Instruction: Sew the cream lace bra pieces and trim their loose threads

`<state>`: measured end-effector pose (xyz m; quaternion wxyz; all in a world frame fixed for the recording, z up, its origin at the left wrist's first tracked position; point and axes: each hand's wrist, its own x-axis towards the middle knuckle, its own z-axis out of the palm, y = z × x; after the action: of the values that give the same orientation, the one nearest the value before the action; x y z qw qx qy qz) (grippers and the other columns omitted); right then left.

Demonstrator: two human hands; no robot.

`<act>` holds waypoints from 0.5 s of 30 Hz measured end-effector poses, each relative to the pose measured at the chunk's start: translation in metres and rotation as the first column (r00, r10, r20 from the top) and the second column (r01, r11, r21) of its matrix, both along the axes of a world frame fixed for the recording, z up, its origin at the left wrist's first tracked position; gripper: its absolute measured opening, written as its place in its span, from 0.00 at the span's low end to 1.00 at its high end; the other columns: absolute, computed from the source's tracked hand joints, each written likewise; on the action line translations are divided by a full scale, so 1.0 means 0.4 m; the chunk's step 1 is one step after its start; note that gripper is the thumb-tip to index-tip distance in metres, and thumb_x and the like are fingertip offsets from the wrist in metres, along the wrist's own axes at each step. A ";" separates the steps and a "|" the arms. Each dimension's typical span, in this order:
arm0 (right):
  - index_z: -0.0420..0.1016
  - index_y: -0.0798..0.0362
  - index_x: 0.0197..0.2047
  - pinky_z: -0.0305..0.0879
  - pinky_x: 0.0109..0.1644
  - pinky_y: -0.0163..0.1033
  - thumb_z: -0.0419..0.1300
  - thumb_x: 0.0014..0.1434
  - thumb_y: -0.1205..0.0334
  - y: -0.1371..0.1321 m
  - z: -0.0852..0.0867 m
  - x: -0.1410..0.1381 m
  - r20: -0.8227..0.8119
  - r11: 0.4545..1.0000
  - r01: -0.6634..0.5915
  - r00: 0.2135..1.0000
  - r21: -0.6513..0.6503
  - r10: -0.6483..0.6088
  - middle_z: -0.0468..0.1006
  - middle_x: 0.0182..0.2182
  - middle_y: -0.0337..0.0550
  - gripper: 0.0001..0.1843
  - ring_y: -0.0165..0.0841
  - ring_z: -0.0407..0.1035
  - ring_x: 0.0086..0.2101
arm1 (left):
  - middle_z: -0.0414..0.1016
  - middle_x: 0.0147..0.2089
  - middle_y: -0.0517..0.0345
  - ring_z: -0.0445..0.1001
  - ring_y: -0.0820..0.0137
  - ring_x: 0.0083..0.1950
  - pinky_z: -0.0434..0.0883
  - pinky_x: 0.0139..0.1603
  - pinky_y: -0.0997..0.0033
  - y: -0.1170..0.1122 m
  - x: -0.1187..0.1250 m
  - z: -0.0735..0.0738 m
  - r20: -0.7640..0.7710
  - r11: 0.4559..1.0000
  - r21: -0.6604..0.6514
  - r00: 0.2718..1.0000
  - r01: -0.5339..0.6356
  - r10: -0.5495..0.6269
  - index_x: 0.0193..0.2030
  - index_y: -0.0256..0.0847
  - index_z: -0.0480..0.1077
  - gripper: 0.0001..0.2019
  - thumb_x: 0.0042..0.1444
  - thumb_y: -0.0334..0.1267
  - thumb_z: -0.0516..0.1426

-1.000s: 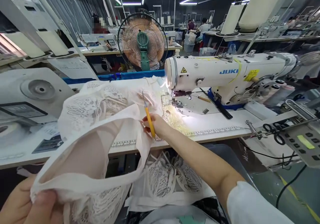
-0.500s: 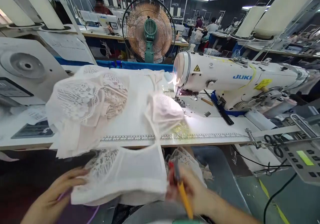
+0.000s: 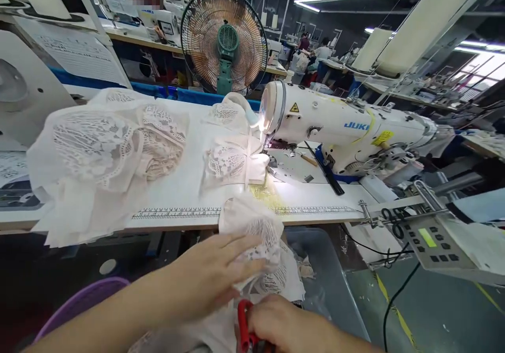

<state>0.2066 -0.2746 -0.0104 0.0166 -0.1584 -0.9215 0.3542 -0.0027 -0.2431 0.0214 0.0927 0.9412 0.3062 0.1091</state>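
White, lace-patterned fabric garment [image 3: 272, 237] sits by the front edge of the tabletop [image 3: 191, 192]. Over it, the left hand [image 3: 215, 269] extends its fingers, grip unclear; the curled right hand [image 3: 278, 321] holds red-looped scissors [image 3: 242, 321].

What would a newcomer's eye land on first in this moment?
Probably the large round fan at upper centre, behind the worktable, then the white JUKI sewing machine to its lower right, lit brightly at its needle end. Nearer, a red-handled tool stands out in the right grip at the bottom edge, just below the white lace garment that the left grip lies over.
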 end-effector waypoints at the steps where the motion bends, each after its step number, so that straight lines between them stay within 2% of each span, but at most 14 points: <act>1: 0.69 0.54 0.30 0.61 0.31 0.28 0.52 0.62 0.56 -0.006 -0.017 0.003 -0.010 1.000 0.014 1.000 0.026 -0.014 0.75 0.25 0.40 0.13 0.27 0.67 0.26 | 0.65 0.59 0.48 0.62 0.56 0.60 0.64 0.57 0.57 0.032 0.030 -0.006 -0.051 0.997 0.076 0.998 -0.021 0.025 0.56 0.46 0.65 0.22 0.53 0.32 0.55; 3: 0.68 0.53 0.27 0.59 0.28 0.29 0.51 0.63 0.53 -0.016 -0.061 0.015 -0.011 0.996 0.048 0.999 0.071 -0.047 0.73 0.22 0.37 0.16 0.26 0.65 0.23 | 0.69 0.53 0.44 0.66 0.54 0.55 0.66 0.52 0.52 0.093 0.071 -0.032 -0.141 0.977 0.198 0.984 -0.083 0.112 0.54 0.44 0.66 0.20 0.54 0.28 0.53; 5: 0.68 0.52 0.28 0.58 0.27 0.29 0.51 0.62 0.53 -0.021 -0.103 0.035 0.008 0.993 0.088 0.996 0.083 -0.089 0.72 0.21 0.36 0.16 0.26 0.64 0.22 | 0.73 0.42 0.47 0.70 0.57 0.46 0.68 0.46 0.56 0.136 0.080 -0.052 -0.163 0.974 0.201 0.976 -0.108 0.142 0.43 0.40 0.72 0.13 0.56 0.26 0.50; 7: 0.70 0.52 0.31 0.59 0.29 0.29 0.53 0.61 0.54 -0.023 -0.121 0.059 0.010 0.988 0.144 0.989 0.061 -0.145 0.73 0.22 0.36 0.12 0.26 0.65 0.24 | 0.72 0.36 0.51 0.71 0.63 0.40 0.69 0.41 0.65 0.163 0.056 -0.046 -0.064 0.993 0.077 0.993 -0.092 0.097 0.36 0.38 0.72 0.10 0.58 0.28 0.49; 9: 0.71 0.52 0.35 0.59 0.30 0.29 0.56 0.57 0.58 -0.022 -0.109 0.080 -0.014 0.977 0.214 0.977 0.005 -0.214 0.74 0.25 0.36 0.07 0.27 0.66 0.25 | 0.71 0.37 0.54 0.71 0.69 0.38 0.69 0.38 0.73 0.189 0.004 -0.007 0.131 0.991 -0.103 0.986 -0.087 0.100 0.38 0.38 0.71 0.10 0.59 0.34 0.48; 10: 0.71 0.52 0.37 0.60 0.30 0.29 0.57 0.54 0.60 -0.020 -0.093 0.087 -0.029 0.968 0.247 0.968 -0.034 -0.248 0.75 0.26 0.37 0.07 0.27 0.67 0.26 | 0.71 0.36 0.56 0.70 0.71 0.37 0.68 0.39 0.74 0.207 -0.029 0.021 0.224 0.977 -0.175 0.961 -0.123 0.161 0.38 0.38 0.70 0.12 0.61 0.38 0.47; 12: 0.70 0.52 0.37 0.60 0.30 0.29 0.59 0.48 0.63 -0.015 -0.055 0.092 -0.076 0.946 0.311 0.945 -0.098 -0.318 0.75 0.27 0.37 0.10 0.27 0.67 0.26 | 0.71 0.37 0.58 0.70 0.72 0.38 0.67 0.39 0.75 0.250 -0.102 0.081 0.273 0.905 -0.242 0.871 -0.349 0.409 0.40 0.36 0.70 0.17 0.61 0.47 0.47; 13: 0.69 0.52 0.36 0.60 0.30 0.29 0.60 0.46 0.64 -0.011 -0.038 0.091 -0.103 0.937 0.332 0.934 -0.109 -0.343 0.74 0.27 0.37 0.11 0.28 0.66 0.26 | 0.71 0.39 0.58 0.70 0.71 0.40 0.67 0.41 0.74 0.272 -0.137 0.108 0.247 0.838 -0.202 0.801 -0.508 0.545 0.42 0.35 0.70 0.20 0.59 0.50 0.47; 14: 0.67 0.52 0.34 0.59 0.29 0.30 0.60 0.44 0.64 -0.007 -0.025 0.088 -0.134 0.934 0.341 0.926 -0.108 -0.354 0.73 0.26 0.37 0.11 0.28 0.65 0.25 | 0.70 0.43 0.57 0.70 0.69 0.44 0.67 0.46 0.70 0.289 -0.170 0.127 0.212 0.723 -0.085 0.696 -0.686 0.686 0.45 0.33 0.69 0.24 0.59 0.53 0.45; 15: 0.65 0.52 0.32 0.59 0.27 0.30 0.60 0.42 0.65 -0.003 -0.015 0.085 -0.164 0.935 0.339 0.922 -0.101 -0.351 0.72 0.25 0.36 0.10 0.27 0.63 0.23 | 0.68 0.48 0.54 0.68 0.65 0.50 0.64 0.51 0.63 0.297 -0.198 0.139 0.190 0.615 0.075 0.617 -0.785 0.764 0.49 0.30 0.67 0.29 0.60 0.55 0.40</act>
<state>0.2408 -0.2757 -0.0165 0.1560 -0.2863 -0.8609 0.3906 -0.0819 -0.1243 0.0770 -0.0140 0.7102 0.6664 0.2266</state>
